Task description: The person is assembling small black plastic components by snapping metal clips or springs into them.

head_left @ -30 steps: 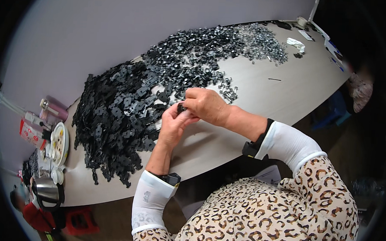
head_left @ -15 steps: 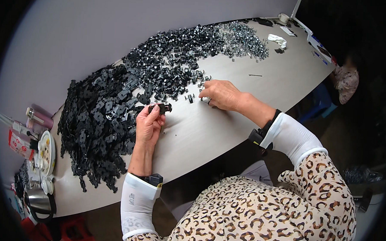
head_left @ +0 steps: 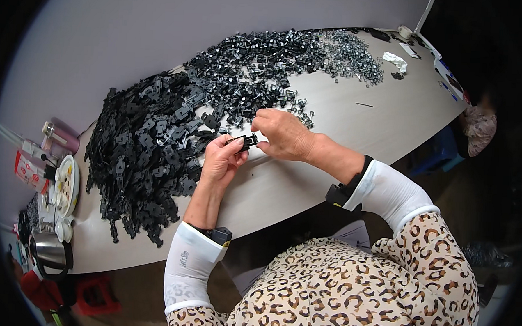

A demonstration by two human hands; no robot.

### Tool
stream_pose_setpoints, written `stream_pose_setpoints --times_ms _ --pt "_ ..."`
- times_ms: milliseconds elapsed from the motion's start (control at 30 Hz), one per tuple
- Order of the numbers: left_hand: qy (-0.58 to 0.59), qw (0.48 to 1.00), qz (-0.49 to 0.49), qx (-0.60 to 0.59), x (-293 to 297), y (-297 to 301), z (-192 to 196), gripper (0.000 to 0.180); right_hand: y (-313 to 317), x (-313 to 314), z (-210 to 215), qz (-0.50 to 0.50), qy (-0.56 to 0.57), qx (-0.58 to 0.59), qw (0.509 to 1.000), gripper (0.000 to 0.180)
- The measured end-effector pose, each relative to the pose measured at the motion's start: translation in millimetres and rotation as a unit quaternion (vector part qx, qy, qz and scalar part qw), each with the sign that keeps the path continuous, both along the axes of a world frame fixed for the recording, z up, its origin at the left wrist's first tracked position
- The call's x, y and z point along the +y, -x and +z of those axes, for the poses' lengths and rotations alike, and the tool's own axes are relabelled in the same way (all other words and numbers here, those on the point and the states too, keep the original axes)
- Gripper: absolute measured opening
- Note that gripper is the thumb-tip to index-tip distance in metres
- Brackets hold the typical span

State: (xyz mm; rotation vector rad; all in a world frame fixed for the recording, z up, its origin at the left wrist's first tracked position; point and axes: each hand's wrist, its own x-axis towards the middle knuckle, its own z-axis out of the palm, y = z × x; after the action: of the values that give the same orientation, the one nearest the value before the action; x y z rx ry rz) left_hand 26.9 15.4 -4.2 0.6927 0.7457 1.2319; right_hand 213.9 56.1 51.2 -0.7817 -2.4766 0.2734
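My left hand (head_left: 221,161) pinches a small black plastic chassis (head_left: 248,141), like a toy car base, between thumb and fingers above the table. At the chassis's right end, my right hand (head_left: 284,135) closes its thumb and forefinger around a small wheel-and-axle piece, mostly hidden by the fingers. Left of my hands spreads a big heap of flat black plastic chassis parts (head_left: 139,152). Beyond them lies a pile of small wheel-and-axle pieces (head_left: 241,83), black with shiny silvery faces. Several of these lie loose just past my right hand.
Small clear or silvery pieces (head_left: 353,53) extend the pile toward the far right. A crumpled white tissue (head_left: 396,61) and a thin dark stick (head_left: 364,104) lie on the table (head_left: 332,131). At left stand a pink bottle (head_left: 61,137), a white tray (head_left: 69,184) and a metal pot (head_left: 50,251). Another person (head_left: 480,126) sits far right.
My right hand has moved left from the loose wheel pieces to the chassis, bringing one along. My left hand has shifted slightly right and up with the chassis; the view has shifted too.
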Motion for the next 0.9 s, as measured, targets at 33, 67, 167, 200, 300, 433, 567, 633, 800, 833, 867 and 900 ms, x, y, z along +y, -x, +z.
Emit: stream_pose_setpoints --times_ms 33,67,167,200,300,433,567,633,800,833,867,900 --pt "-0.002 1.000 0.000 0.005 -0.1 -0.8 0.6 0.013 1.4 0.2 -1.8 0.004 0.000 -0.017 1.000 0.019" --pt "-0.003 1.000 0.002 0.011 -1.0 -1.6 0.6 0.013 2.6 -0.1 -3.3 0.010 0.001 -0.034 0.999 0.015" --pt "0.018 0.999 0.035 0.002 -2.7 -7.6 1.4 0.013 4.2 -1.6 -4.1 0.008 0.010 -0.038 0.999 0.015" --pt "0.019 0.999 0.035 0.002 -3.1 -6.7 0.1 0.013 4.9 -2.1 -3.6 0.002 0.022 -0.039 0.999 0.016" --pt "-0.012 0.998 0.030 -0.045 -3.4 -4.1 -6.2 0.010 6.7 -4.7 -2.6 0.007 0.072 0.007 0.997 0.019" --pt "-0.015 0.997 0.028 -0.065 -3.1 -9.0 -2.1 0.010 3.5 2.3 -14.7 0.020 0.053 0.075 0.996 0.021" --pt "-0.041 0.998 -0.002 -0.057 -4.5 -9.8 -1.2 0.011 2.1 -3.6 -6.6 0.006 0.060 0.065 0.996 0.024" --pt "-0.083 0.995 -0.052 -0.015 -1.3 -7.6 -2.5 0.021 -5.8 -8.7 -0.4 0.007 0.102 0.036 0.994 0.023" --pt "-0.093 0.994 0.056 0.014 7.1 15.1 1.6 0.034 -39.2 -33.9 21.2 0.161 0.417 -0.149 0.882 0.025" --pt "-0.088 0.992 0.078 0.036 5.7 18.3 -3.5 0.029 -39.2 -32.2 20.2 0.164 0.417 -0.151 0.881 0.025" --pt "-0.084 0.990 0.094 0.060 5.1 16.2 0.3 0.024 -40.6 -26.7 17.8 0.121 0.407 -0.129 0.896 0.024" --pt "-0.087 0.990 0.092 0.060 6.8 11.7 1.6 0.024 -43.4 -18.2 14.6 0.075 0.396 -0.106 0.909 0.023"
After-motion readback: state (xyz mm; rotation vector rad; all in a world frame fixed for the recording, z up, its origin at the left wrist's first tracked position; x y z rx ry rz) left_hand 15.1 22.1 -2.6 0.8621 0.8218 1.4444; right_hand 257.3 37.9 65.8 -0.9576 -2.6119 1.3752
